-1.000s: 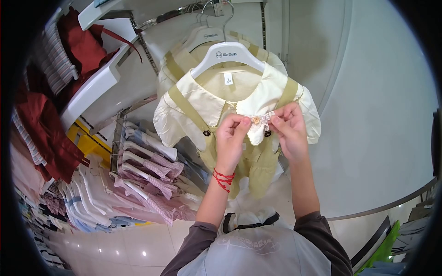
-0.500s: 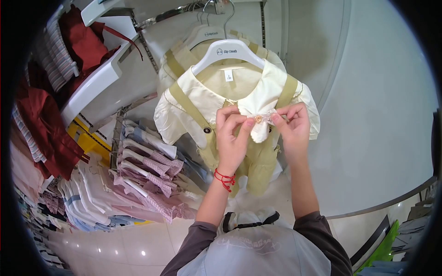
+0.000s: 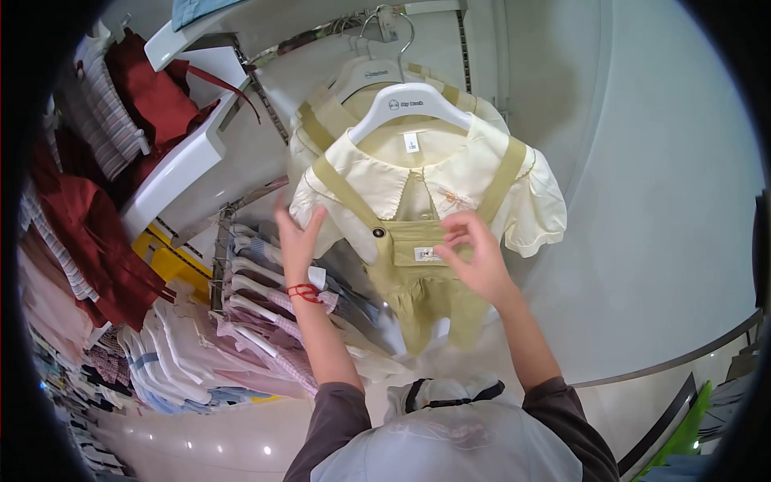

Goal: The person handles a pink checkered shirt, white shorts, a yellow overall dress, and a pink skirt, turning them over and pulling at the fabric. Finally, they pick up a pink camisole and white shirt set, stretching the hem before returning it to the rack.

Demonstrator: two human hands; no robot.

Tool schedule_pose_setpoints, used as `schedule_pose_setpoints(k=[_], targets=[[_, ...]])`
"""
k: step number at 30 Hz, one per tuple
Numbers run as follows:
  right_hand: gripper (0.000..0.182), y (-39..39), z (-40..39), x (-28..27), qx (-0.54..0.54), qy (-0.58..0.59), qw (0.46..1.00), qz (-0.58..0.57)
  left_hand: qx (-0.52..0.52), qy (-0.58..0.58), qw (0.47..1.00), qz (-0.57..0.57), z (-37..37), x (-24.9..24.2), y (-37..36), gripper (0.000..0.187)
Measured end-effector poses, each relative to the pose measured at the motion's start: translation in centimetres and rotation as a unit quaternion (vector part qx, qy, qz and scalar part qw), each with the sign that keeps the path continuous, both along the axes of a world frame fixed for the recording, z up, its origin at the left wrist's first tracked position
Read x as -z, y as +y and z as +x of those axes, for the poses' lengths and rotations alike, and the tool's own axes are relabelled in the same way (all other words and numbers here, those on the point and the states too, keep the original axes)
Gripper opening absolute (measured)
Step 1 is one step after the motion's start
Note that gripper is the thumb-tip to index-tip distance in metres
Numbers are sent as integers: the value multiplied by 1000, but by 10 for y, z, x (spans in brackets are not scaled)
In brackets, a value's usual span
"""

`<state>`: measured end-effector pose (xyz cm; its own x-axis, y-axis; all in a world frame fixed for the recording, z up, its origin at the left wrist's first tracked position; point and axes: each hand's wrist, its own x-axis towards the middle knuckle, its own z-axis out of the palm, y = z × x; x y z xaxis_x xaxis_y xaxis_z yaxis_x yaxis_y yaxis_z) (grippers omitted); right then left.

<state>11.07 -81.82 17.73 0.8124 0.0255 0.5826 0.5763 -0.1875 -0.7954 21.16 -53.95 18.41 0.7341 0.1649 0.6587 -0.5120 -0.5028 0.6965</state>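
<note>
A cream blouse (image 3: pixel 530 197) with a wide scalloped collar hangs on a white hanger (image 3: pixel 408 104). Over it is a pair of olive-green overalls (image 3: pixel 409 249) with a dark strap button and a small white label (image 3: pixel 426 254). On the collar, at the right, sits a small pinkish flower trim (image 3: pixel 458 199). My left hand (image 3: pixel 300 233), fingers apart and somewhat blurred, is beside the blouse's left sleeve. In front of the overalls' bib, close to the label, my right hand (image 3: pixel 475 257) has its fingers loosely curled, thumb apart, with nothing seen in it.
Behind hangs another similar outfit (image 3: pixel 309 132) on the same wall hook. Lower left, a rail holds pink checked garments (image 3: pixel 265 345) on white hangers. Dark red clothes (image 3: pixel 88 225) hang near a white shelf (image 3: pixel 173 177). A pale wall panel (image 3: pixel 658 193) stands at right.
Both hands have let go of the collar, which now lies flat. My left hand has moved left to the sleeve; my right hand has dropped to the bib. The outfit appears slightly further right.
</note>
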Motion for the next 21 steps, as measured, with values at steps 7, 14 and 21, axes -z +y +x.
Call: schedule_pose_setpoints(k=[7,14,21], targets=[[33,33,17,-1,-5,-1,997,-73,238,97,920,-295,-31,19,-36,34],[26,35,27,8,-109,87,978,-156,222,112,919,-307,-57,28,-16,36],[46,23,3,0,-82,49,988,120,202,81,973,-72,-125,-12,-48,31]])
